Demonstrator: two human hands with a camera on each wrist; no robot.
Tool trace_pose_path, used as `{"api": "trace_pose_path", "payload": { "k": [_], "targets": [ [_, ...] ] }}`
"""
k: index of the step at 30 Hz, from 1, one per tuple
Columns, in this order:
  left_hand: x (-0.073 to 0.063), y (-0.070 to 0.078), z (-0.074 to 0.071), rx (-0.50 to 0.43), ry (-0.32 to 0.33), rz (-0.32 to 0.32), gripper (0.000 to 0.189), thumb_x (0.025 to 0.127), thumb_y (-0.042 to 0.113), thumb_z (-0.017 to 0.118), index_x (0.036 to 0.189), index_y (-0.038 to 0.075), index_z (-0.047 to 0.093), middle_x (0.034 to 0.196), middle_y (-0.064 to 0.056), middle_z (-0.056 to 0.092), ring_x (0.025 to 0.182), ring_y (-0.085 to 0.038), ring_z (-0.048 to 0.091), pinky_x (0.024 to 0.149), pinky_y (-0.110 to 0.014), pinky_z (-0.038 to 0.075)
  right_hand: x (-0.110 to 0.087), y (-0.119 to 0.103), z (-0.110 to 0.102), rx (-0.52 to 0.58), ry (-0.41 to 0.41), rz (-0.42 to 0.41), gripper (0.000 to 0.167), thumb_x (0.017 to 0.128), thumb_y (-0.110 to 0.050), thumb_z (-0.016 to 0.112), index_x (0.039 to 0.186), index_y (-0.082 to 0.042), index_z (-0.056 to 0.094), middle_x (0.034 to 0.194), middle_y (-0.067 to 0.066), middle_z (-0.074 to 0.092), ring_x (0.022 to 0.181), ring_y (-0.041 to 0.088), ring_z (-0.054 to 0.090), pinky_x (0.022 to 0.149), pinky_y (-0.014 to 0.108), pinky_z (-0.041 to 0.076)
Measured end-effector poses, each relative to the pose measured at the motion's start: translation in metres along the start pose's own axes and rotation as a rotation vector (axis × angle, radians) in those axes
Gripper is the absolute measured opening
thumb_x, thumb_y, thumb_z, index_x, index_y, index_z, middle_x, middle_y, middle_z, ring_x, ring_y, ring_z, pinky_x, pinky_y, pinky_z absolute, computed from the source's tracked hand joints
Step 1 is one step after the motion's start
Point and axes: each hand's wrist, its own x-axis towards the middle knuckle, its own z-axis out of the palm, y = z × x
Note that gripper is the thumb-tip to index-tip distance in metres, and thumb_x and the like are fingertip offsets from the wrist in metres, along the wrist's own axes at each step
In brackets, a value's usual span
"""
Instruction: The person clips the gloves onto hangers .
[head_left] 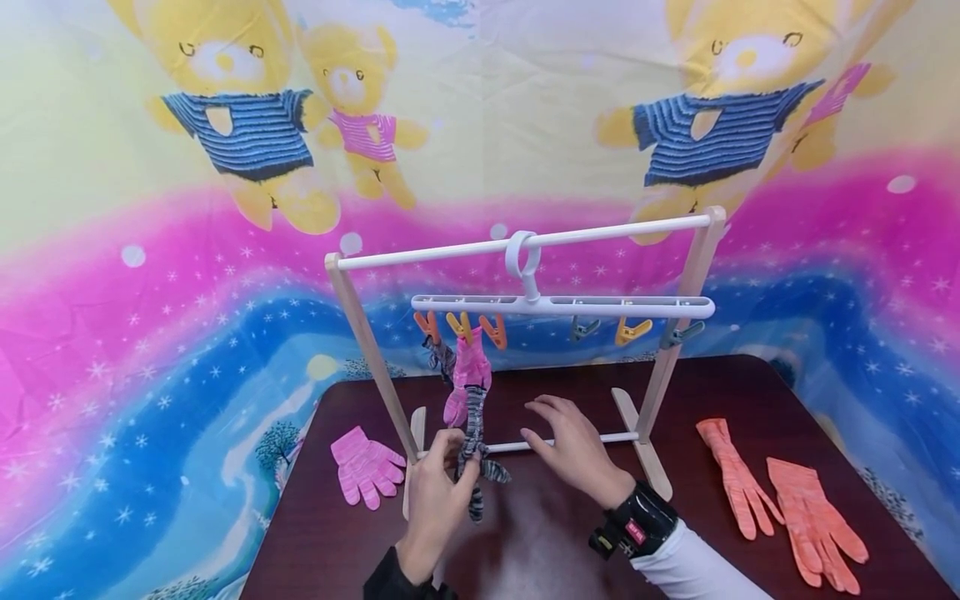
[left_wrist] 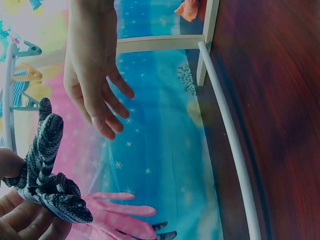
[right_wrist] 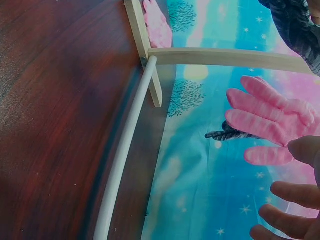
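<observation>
My left hand grips a black-and-grey mottled knit glove, its fingers dangling below the hand in the head view. Behind it a pink glove hangs from a yellow clothespin. Another black-and-grey glove hangs from the orange clothespin at the hanger's left end. An orange clothespin to the right of the pink glove holds nothing. My right hand hovers right of the gripped glove with loosely spread fingers, apart from it. The right wrist view shows that hand's fingers near the pink glove.
A white hanger hooks over the rod of a wooden rack. Its right half carries grey-green and yellow clothespins. On the dark table lie a pink glove at left and two orange gloves at right.
</observation>
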Motion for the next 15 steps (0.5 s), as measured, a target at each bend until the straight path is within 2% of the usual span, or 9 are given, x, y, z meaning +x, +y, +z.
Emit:
{"api": "trace_pose_path", "payload": {
  "k": [8, 15],
  "targets": [
    [0.0022, 0.0039, 0.0059, -0.062, -0.049, -0.047, 0.023, 0.088, 0.009, 0.075, 0.107, 0.013, 0.063, 0.094, -0.001, 0.077, 0.081, -0.006, 0.07, 0.071, -0.026, 0.058, 0.0028, -0.0019, -0.0023, 0.011, -0.005, 0.029, 0.046, 0.091, -0.035, 0.075, 0.129, -0.009, 0.068, 0.133, 0.013, 0.064, 0.127, 0.03, 0.058, 0.103, 0.051, 0.05],
    [0.0049, 0.0013, 0.0103, -0.124, -0.072, -0.071, 0.023, 0.089, 0.011, 0.075, 0.108, 0.015, 0.062, 0.098, -0.002, 0.078, 0.084, -0.009, 0.074, 0.071, -0.028, 0.059, 0.0068, -0.0042, -0.0053, 0.021, 0.002, 0.035, 0.047, 0.092, -0.036, 0.073, 0.13, -0.01, 0.067, 0.134, 0.013, 0.063, 0.128, 0.031, 0.058, 0.103, 0.051, 0.049]
  ]
}}
